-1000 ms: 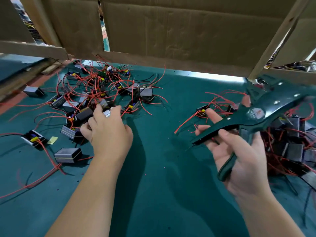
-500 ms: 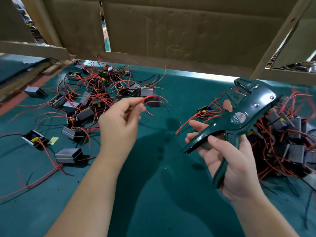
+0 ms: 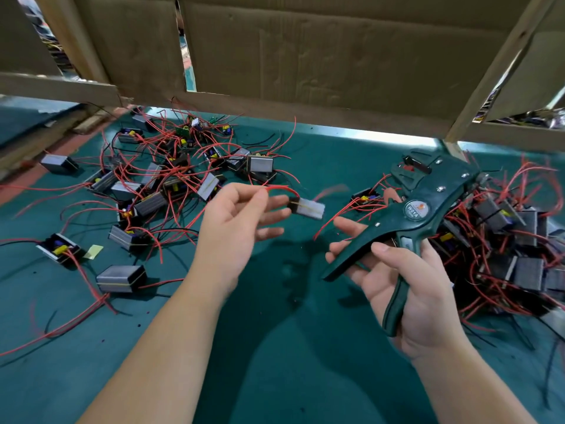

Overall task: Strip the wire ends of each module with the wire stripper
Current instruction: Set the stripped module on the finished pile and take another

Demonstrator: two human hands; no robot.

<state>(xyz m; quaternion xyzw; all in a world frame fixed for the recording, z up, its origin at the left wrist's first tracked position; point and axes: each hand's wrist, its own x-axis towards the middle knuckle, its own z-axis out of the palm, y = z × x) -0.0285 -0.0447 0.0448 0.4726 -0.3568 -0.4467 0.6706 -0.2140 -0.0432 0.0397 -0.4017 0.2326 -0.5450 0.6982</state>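
Note:
My left hand pinches the red wire of a small grey module, which hangs in the air over the middle of the green table. My right hand grips the dark green wire stripper by its handles, jaws pointing up and away. The stripper's jaws are apart from the module, to its right. The handles are spread.
A scatter of grey modules with red wires lies at the left back. A denser heap of modules sits at the right behind the stripper. Cardboard walls on a wooden frame close off the back.
My left hand left the left scatter of modules with one held by its red wire and carried it toward the centre. My right hand brought the stripper left and down, closer to me.

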